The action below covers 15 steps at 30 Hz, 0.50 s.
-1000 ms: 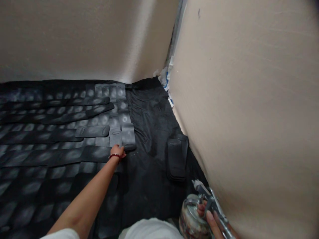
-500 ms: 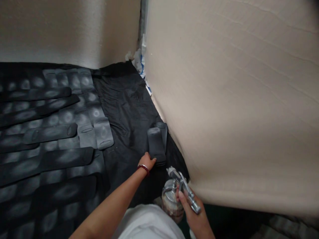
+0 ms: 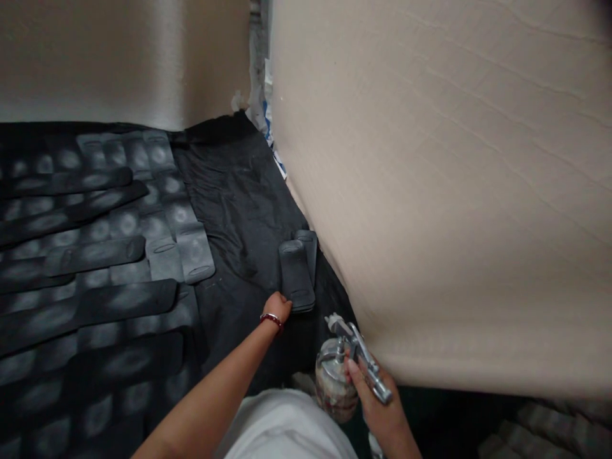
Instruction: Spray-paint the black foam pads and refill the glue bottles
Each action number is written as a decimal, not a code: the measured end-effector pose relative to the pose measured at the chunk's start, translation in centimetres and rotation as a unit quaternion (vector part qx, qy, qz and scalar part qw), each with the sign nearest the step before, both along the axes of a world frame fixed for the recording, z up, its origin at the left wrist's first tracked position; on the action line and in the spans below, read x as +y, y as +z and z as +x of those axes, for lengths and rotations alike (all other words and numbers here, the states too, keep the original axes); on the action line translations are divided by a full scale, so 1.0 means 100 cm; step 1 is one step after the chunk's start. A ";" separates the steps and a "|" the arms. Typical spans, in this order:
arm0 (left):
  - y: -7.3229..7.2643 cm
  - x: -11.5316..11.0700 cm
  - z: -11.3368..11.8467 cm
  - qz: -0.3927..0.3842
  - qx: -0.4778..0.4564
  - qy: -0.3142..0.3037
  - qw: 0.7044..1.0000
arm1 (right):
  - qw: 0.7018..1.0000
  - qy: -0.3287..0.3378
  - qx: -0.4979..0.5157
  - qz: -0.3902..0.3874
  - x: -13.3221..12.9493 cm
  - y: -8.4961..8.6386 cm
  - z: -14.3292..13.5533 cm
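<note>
My right hand (image 3: 377, 392) is wrapped round the handle of a metal spray gun (image 3: 361, 357). Its round cup (image 3: 336, 386), stained and worn, hangs below, and the nozzle points forward and left. My left hand (image 3: 278, 307), with a red bracelet at the wrist, is closed at the lower left corner of a small stack of black pads (image 3: 296, 277). The pads are flat, with rounded corners and an oval mark near each end. Part of the left fingers is hidden at the stack's edge. Another black pad (image 3: 310, 245) sticks out behind the stack.
Many pads (image 3: 129, 223) with pale grey spots lie in overlapping rows on the left, with longer dark strips (image 3: 129, 298) across them. Black sheeting (image 3: 229, 185) covers the surface. A beige sheet (image 3: 440, 204) rises along the right, another beige panel (image 3: 119, 64) behind.
The view has shifted slightly, so most things sit a little further left. The spray gun has moved slightly right relative to the stack. My left hand stays at the stack's corner.
</note>
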<state>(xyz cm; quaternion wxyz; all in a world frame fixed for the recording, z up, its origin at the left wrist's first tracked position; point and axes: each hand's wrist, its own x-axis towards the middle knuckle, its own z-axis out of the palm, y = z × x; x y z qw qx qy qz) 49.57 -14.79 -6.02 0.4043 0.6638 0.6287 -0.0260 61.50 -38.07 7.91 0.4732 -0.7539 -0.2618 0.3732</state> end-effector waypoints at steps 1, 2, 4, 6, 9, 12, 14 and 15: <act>-0.003 -0.001 0.000 0.003 -0.007 0.006 1.000 | 1.000 0.011 0.008 -0.006 -0.003 -0.002 0.000; -0.006 -0.001 -0.001 0.007 -0.011 0.012 1.000 | 1.000 0.022 0.014 -0.012 -0.006 -0.003 0.000; -0.010 -0.003 -0.001 0.014 -0.018 0.022 0.999 | 0.999 0.035 0.016 -0.014 -0.009 -0.004 0.000; -0.014 -0.004 -0.001 0.019 -0.028 0.029 0.999 | 0.999 0.033 0.004 -0.004 -0.007 -0.003 -0.002; -0.019 -0.004 -0.001 0.021 -0.046 0.039 0.998 | 1.000 0.025 -0.014 0.008 0.002 0.002 -0.003; -0.022 -0.005 -0.001 0.023 -0.055 0.047 0.997 | 0.999 0.007 -0.037 0.018 0.012 0.006 -0.001; -0.021 -0.005 -0.001 0.024 -0.059 0.050 0.997 | 0.999 -0.003 -0.046 0.023 0.014 0.008 0.002; -0.019 -0.005 -0.001 0.024 -0.061 0.052 0.997 | 0.999 -0.005 -0.046 0.024 0.012 0.008 0.003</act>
